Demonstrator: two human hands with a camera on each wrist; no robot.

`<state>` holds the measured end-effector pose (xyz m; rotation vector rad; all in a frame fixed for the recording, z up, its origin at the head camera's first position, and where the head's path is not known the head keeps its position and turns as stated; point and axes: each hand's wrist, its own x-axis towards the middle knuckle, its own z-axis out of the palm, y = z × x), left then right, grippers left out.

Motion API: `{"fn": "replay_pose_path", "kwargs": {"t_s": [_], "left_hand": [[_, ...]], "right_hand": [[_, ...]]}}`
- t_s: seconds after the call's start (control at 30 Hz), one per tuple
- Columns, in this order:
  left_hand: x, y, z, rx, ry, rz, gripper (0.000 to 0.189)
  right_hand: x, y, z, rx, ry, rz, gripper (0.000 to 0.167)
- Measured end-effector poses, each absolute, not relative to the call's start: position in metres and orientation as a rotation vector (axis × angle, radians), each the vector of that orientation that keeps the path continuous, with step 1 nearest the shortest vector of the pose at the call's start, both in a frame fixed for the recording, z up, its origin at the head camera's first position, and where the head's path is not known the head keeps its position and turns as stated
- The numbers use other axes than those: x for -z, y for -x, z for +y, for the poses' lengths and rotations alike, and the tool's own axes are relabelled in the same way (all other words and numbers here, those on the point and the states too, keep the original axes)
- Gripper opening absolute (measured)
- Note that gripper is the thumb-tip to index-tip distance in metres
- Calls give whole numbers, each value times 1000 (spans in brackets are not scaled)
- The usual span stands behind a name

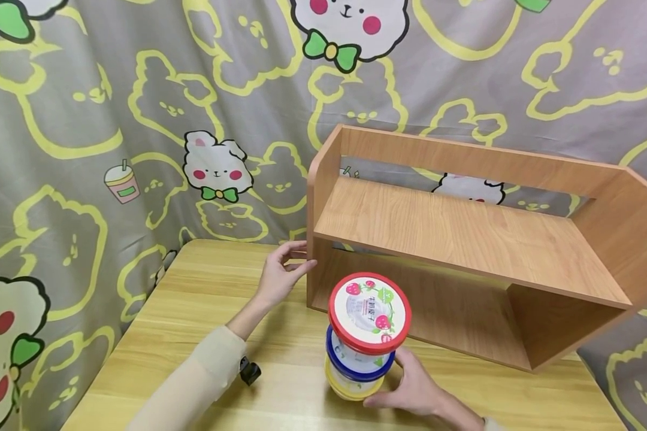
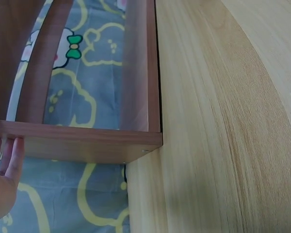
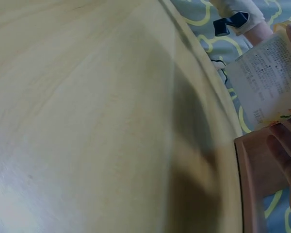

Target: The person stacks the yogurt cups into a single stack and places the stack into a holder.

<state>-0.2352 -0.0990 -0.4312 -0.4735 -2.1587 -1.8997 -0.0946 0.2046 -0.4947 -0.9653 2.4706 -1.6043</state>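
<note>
A stack of round tubs stands in front of a wooden shelf unit [image 1: 442, 236]. Its top tub has a red-rimmed lid [image 1: 372, 311] with strawberries on it; a tub with a blue rim [image 1: 350, 365] comes below, and a yellow-rimmed tub [image 1: 347, 389] is lowest. Low on the stack, my right hand [image 1: 416, 386] grips from the right side, thumb toward the front. In the right wrist view a pale tub wall [image 3: 264, 80] with printed text shows between thumb and fingers. My left hand [image 1: 279, 278] holds the unit's left side panel [image 2: 87, 143], fingers along its outer face, thumb at its front edge.
The unit has an upper shelf board [image 1: 437, 221] and a lower bay with a divider [image 1: 539, 323] at the right. Under it is a wood-grain table [image 1: 205, 281]. A patterned curtain [image 1: 156, 120] hangs behind. A black strapped device [image 1: 250, 371] sits by the left wrist.
</note>
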Motion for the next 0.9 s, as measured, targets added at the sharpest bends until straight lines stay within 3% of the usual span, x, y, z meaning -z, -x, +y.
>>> {"fn": "replay_pose_path", "kwargs": {"t_s": [0.47, 0.9], "left_hand": [[429, 236, -99, 1926, 473, -2149, 41], [428, 235, -99, 1905, 476, -2160, 41]], "right_hand": [[460, 106, 214, 1693, 1210, 2495, 82], [425, 120, 219, 1672, 1230, 2440, 77]]}}
